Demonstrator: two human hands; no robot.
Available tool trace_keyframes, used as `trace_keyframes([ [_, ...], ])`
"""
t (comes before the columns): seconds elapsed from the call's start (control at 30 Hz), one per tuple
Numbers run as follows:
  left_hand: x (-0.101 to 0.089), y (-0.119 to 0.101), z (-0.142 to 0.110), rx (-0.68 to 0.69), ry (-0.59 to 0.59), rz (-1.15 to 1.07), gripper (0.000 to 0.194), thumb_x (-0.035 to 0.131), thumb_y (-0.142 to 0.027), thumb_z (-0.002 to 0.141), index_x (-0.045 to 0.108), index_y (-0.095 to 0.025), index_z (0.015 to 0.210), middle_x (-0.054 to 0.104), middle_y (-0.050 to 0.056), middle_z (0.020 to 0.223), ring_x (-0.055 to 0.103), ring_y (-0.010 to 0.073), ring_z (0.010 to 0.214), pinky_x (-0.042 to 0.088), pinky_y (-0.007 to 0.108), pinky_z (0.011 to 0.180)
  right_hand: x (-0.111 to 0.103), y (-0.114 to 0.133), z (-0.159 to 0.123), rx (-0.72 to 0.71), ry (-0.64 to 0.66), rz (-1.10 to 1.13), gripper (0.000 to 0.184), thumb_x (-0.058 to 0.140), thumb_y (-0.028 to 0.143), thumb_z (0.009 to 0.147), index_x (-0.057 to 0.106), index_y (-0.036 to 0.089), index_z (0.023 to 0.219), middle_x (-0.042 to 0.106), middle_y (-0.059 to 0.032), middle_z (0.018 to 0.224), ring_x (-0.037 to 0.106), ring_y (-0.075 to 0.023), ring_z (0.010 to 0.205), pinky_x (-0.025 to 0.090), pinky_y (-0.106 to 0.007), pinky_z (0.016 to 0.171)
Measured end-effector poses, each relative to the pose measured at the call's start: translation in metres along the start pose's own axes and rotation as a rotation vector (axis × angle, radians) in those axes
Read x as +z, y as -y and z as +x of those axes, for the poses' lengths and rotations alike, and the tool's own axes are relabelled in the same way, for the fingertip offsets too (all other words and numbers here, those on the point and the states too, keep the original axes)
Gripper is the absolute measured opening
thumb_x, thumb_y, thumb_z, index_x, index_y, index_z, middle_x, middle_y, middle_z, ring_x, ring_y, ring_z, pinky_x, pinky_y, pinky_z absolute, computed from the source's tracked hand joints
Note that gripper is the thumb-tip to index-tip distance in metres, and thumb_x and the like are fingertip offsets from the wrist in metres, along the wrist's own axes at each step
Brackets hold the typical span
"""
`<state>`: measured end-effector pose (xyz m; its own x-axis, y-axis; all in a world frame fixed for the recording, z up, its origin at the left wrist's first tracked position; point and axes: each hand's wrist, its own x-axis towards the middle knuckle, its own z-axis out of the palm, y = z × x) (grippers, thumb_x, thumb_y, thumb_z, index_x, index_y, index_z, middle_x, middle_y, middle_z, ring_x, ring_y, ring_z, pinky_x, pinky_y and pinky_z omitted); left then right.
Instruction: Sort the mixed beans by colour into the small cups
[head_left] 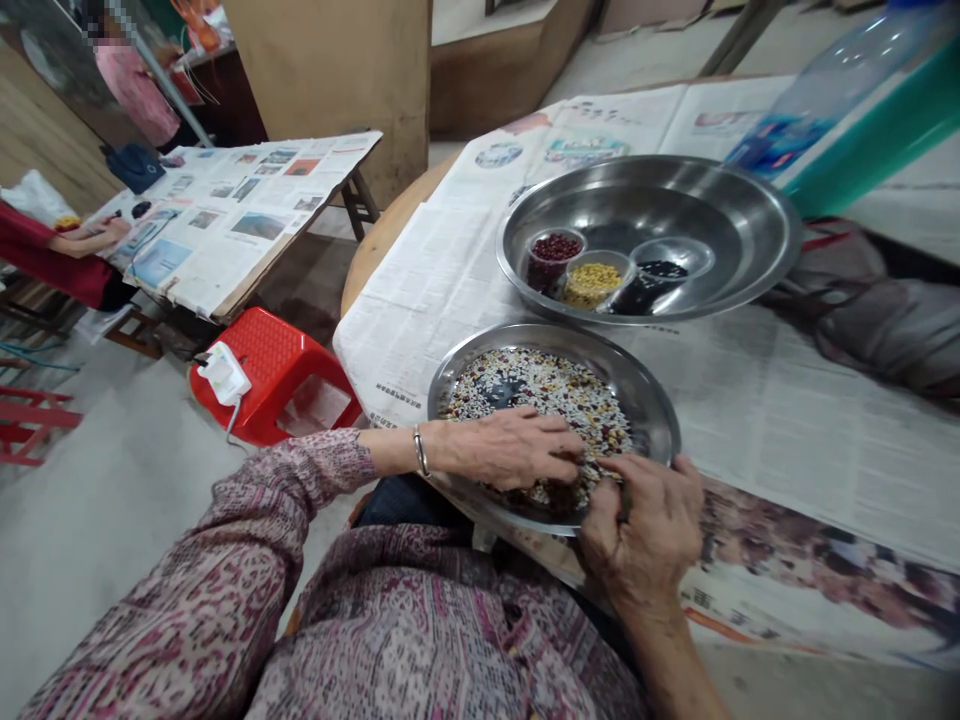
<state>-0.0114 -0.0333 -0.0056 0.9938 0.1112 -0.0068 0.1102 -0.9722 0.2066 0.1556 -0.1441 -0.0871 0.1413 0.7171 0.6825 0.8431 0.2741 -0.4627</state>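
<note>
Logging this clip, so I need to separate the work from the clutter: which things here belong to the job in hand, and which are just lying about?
Part of the job:
left hand, right hand, mixed beans and grains, steel plate, steel basin, red beans, yellow grains, black seeds

Lying about:
plastic bottle, red plastic stool, white charger, newspaper-covered side table

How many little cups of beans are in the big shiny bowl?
3, all inside the steel bowl: the red beans cup on the left, the yellow seeds cup in the middle, and the black beans cup on the right. None looks hidden.
</note>
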Motion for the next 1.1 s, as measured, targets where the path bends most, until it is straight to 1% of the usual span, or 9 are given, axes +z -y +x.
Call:
trace_keyframes([
  [0.1, -0.002, 0.021, 0.007, -0.103, 0.046, 0.011, 0.025, 0.041, -0.011, 0.096, 0.064, -0.019, 0.102, 0.062, 0.01, 0.115, 0.054, 0.0204, 0.108, 0.046, 0.034, 0.093, 0.0, 0.001, 0.001, -0.002, -0.002, -0.004, 0.02, 0.052, 0.015, 0.085, 0.06, 0.02, 0.103, 0.066, -0.0074, 0.097, 0.063, -0.0207, 0.095, 0.042, -0.055, 0.107],
  [0.2, -0.012, 0.034, -0.002, -0.278, 0.042, 0.014, 0.03, 0.033, -0.007, 0.097, 0.061, -0.015, 0.105, 0.059, 0.011, 0.115, 0.055, 0.0186, 0.106, 0.045, 0.03, 0.091, 0.0, 0.001, 0.002, -0.011, -0.005, 0.004, 0.021, 0.053, 0.014, 0.085, 0.06, 0.019, 0.103, 0.066, -0.0072, 0.096, 0.062, -0.0206, 0.096, 0.041, -0.054, 0.107],
  [0.33, -0.022, 0.028, -0.029, -0.436, -0.026, 0.053, 0.029, 0.035, -0.005, 0.095, 0.057, -0.015, 0.111, 0.054, 0.011, 0.126, 0.053, 0.0182, 0.108, 0.044, 0.029, 0.09, -0.001, 0.001, 0.003, -0.015, -0.007, 0.005, 0.023, 0.053, 0.014, 0.084, 0.06, 0.02, 0.105, 0.066, -0.0069, 0.097, 0.062, -0.0203, 0.096, 0.041, -0.053, 0.107],
  [0.4, -0.024, 0.017, -0.042, -0.425, -0.014, 0.043, 0.02, 0.042, -0.013, 0.097, 0.058, -0.016, 0.108, 0.054, 0.01, 0.121, 0.053, 0.0187, 0.106, 0.045, 0.03, 0.087, -0.001, 0.001, 0.002, -0.022, -0.005, 0.008, 0.023, 0.053, 0.014, 0.084, 0.06, 0.02, 0.105, 0.066, -0.007, 0.098, 0.062, -0.0204, 0.096, 0.041, -0.054, 0.107],
  [0.57, -0.026, -0.006, -0.054, -0.242, 0.175, -0.129, 0.014, 0.059, -0.031, 0.094, 0.059, -0.024, 0.107, 0.057, 0.003, 0.11, 0.056, 0.0144, 0.089, 0.042, 0.026, 0.068, -0.001, 0.001, 0.003, -0.039, -0.006, 0.002, 0.022, 0.053, 0.013, 0.084, 0.06, 0.019, 0.104, 0.066, -0.0072, 0.096, 0.061, -0.0198, 0.095, 0.04, -0.053, 0.108],
  [0.67, -0.023, -0.004, -0.045, -0.218, 0.097, -0.096, 0.016, 0.053, -0.035, 0.098, 0.06, -0.021, 0.103, 0.059, 0.005, 0.108, 0.054, 0.016, 0.096, 0.043, 0.027, 0.077, -0.001, 0.0, 0.003, -0.045, -0.008, 0.0, 0.021, 0.054, 0.013, 0.084, 0.06, 0.019, 0.104, 0.066, -0.0075, 0.096, 0.061, -0.0196, 0.095, 0.04, -0.053, 0.108],
  [0.8, -0.011, 0.006, -0.024, -0.308, -0.033, -0.012, 0.029, 0.043, -0.041, 0.102, 0.062, -0.02, 0.105, 0.06, 0.007, 0.115, 0.05, 0.019, 0.106, 0.039, 0.032, 0.097, 0.0, 0.0, 0.002, -0.025, -0.002, -0.005, 0.02, 0.053, 0.014, 0.084, 0.061, 0.019, 0.102, 0.066, -0.0072, 0.096, 0.061, -0.0196, 0.094, 0.04, -0.053, 0.108],
  [0.93, 0.001, 0.008, -0.02, -0.334, -0.027, 0.047, 0.027, 0.055, -0.046, 0.095, 0.063, -0.021, 0.102, 0.059, 0.008, 0.116, 0.048, 0.0231, 0.109, 0.038, 0.036, 0.094, 0.0, 0.001, 0.002, -0.011, 0.005, 0.0, 0.019, 0.052, 0.014, 0.084, 0.062, 0.02, 0.1, 0.067, -0.0067, 0.095, 0.061, -0.0196, 0.094, 0.039, -0.053, 0.108],
  [1.1, 0.002, 0.017, -0.04, -0.286, 0.031, 0.069, 0.017, 0.051, -0.032, 0.096, 0.064, -0.021, 0.095, 0.061, 0.006, 0.105, 0.05, 0.0208, 0.1, 0.039, 0.035, 0.086, -0.001, 0.001, 0.004, -0.028, 0.011, -0.002, 0.019, 0.053, 0.014, 0.085, 0.062, 0.019, 0.101, 0.067, -0.0067, 0.095, 0.061, -0.0194, 0.094, 0.039, -0.053, 0.109],
])
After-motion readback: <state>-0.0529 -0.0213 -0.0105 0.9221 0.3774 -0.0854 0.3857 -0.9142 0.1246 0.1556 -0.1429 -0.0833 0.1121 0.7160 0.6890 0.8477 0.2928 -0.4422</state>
